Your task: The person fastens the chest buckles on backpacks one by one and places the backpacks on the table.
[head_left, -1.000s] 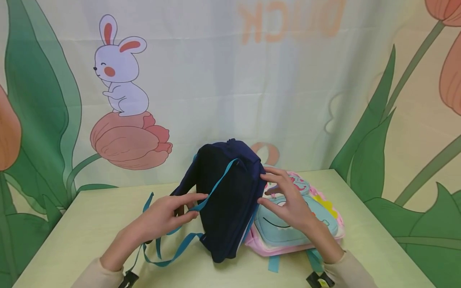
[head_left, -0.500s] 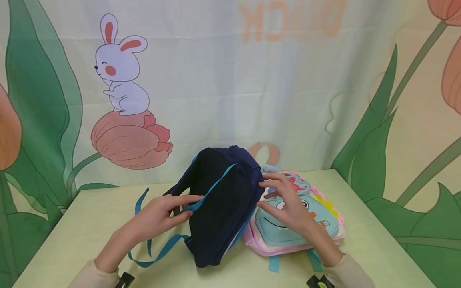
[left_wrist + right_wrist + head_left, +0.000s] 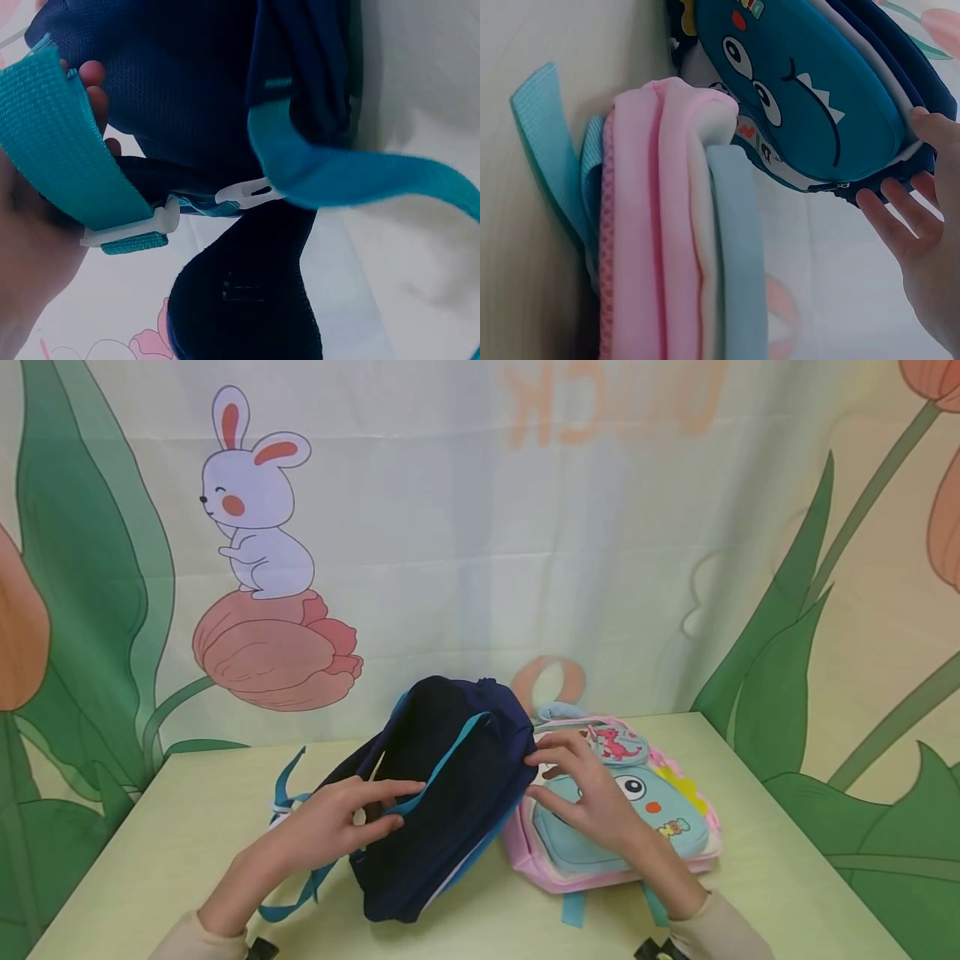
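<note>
A navy backpack point(image 3: 457, 835) leans over the table with its dark back panel toward me. My left hand point(image 3: 345, 818) pinches its turquoise shoulder strap point(image 3: 67, 142) between thumb and fingers; a white buckle point(image 3: 135, 229) sits on that strap in the left wrist view. With thumb and fingertips, my right hand point(image 3: 588, 793) holds the backpack's right upper edge. The backpack's teal front pocket point(image 3: 810, 82), with a cartoon face and zigzag teeth, shows in the right wrist view and is hidden from the head view.
A pink and light-blue backpack point(image 3: 555, 881) lies face up on the table point(image 3: 195, 877), just right of the navy one and partly under my right forearm. Loose turquoise straps point(image 3: 288, 772) trail left. A printed curtain point(image 3: 420, 527) hangs behind the table.
The navy backpack has tilted, its bottom swinging left and its top sinking lower. Both hands have moved slightly left with it, uncovering more of the pink backpack's face.
</note>
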`<action>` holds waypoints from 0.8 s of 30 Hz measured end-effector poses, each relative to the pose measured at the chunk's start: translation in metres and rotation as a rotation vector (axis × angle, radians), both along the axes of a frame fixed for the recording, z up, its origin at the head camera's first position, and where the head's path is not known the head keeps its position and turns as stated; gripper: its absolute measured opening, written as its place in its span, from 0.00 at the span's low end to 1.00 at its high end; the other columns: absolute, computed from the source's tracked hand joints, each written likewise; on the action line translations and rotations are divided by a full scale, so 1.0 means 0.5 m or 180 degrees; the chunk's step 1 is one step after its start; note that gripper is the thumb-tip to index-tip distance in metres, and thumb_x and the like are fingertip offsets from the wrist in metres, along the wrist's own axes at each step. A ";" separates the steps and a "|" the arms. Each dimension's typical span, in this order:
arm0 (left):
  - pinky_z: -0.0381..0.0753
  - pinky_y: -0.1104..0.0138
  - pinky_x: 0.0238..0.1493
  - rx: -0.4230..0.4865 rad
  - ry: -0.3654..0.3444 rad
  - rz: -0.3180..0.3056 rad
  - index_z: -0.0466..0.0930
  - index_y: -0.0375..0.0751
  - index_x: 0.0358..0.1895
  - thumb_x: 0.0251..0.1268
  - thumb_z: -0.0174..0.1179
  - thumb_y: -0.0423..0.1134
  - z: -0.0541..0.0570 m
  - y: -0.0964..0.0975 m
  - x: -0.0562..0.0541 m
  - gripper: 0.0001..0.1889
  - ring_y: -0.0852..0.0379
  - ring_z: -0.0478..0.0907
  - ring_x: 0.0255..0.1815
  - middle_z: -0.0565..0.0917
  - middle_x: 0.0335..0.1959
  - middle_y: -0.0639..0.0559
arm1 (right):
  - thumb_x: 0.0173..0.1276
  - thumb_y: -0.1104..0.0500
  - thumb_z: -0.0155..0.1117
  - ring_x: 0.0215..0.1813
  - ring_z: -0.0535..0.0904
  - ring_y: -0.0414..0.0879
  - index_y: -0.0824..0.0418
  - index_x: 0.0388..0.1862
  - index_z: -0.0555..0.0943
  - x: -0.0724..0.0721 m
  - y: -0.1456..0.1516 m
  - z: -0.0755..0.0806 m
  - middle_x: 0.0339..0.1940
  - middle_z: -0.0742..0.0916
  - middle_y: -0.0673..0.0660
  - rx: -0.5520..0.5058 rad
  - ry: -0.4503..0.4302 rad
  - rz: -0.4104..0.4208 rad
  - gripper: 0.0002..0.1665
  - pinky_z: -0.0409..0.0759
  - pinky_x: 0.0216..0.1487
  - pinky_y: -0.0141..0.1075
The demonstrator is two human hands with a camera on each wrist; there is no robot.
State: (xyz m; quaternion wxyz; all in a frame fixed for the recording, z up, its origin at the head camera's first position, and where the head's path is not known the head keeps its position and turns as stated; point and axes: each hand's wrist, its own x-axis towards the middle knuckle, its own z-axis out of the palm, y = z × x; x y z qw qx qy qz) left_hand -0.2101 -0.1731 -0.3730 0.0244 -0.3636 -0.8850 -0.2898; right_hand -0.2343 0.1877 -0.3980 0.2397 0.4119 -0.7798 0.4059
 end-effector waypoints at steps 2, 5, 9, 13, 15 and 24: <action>0.73 0.72 0.32 -0.0015 0.0008 -0.0028 0.75 0.62 0.67 0.69 0.62 0.48 -0.006 0.001 0.001 0.23 0.64 0.72 0.34 0.80 0.36 0.67 | 0.57 0.70 0.74 0.57 0.74 0.46 0.58 0.54 0.80 0.001 -0.004 -0.004 0.56 0.77 0.58 -0.0008 0.0023 0.0019 0.25 0.84 0.48 0.35; 0.72 0.73 0.34 -0.0102 0.0043 -0.0091 0.75 0.63 0.67 0.67 0.62 0.55 -0.015 0.005 0.004 0.25 0.64 0.71 0.34 0.80 0.37 0.68 | 0.57 0.71 0.74 0.56 0.74 0.46 0.59 0.53 0.80 0.003 -0.013 -0.011 0.55 0.77 0.58 -0.0051 0.0042 0.0099 0.25 0.85 0.46 0.36; 0.70 0.74 0.34 -0.0256 0.0090 -0.0125 0.75 0.63 0.66 0.56 0.66 0.63 -0.023 0.012 0.011 0.32 0.66 0.68 0.33 0.78 0.37 0.69 | 0.58 0.71 0.73 0.55 0.75 0.46 0.59 0.54 0.80 0.009 -0.025 -0.015 0.55 0.77 0.58 -0.0053 0.0009 0.0185 0.24 0.85 0.45 0.37; 0.67 0.75 0.33 -0.0406 0.0167 -0.0086 0.74 0.65 0.66 0.48 0.71 0.66 -0.024 0.016 0.018 0.38 0.67 0.67 0.32 0.76 0.36 0.72 | 0.59 0.70 0.72 0.53 0.78 0.46 0.59 0.58 0.76 0.012 -0.030 -0.015 0.56 0.77 0.57 -0.0013 -0.0087 0.0176 0.28 0.86 0.45 0.38; 0.67 0.75 0.34 -0.0503 0.0218 -0.0072 0.74 0.65 0.66 0.47 0.71 0.66 -0.024 0.017 0.020 0.38 0.67 0.67 0.32 0.75 0.35 0.73 | 0.60 0.70 0.72 0.53 0.80 0.46 0.59 0.62 0.73 0.012 -0.030 -0.016 0.55 0.78 0.56 0.0018 -0.0160 0.0174 0.32 0.86 0.46 0.38; 0.69 0.72 0.35 -0.0783 -0.0032 -0.0036 0.71 0.71 0.67 0.52 0.70 0.65 -0.031 0.016 0.019 0.36 0.67 0.68 0.35 0.74 0.34 0.74 | 0.60 0.67 0.74 0.51 0.83 0.46 0.59 0.67 0.71 0.013 -0.030 -0.029 0.52 0.80 0.55 0.0172 -0.0195 0.0245 0.37 0.86 0.45 0.38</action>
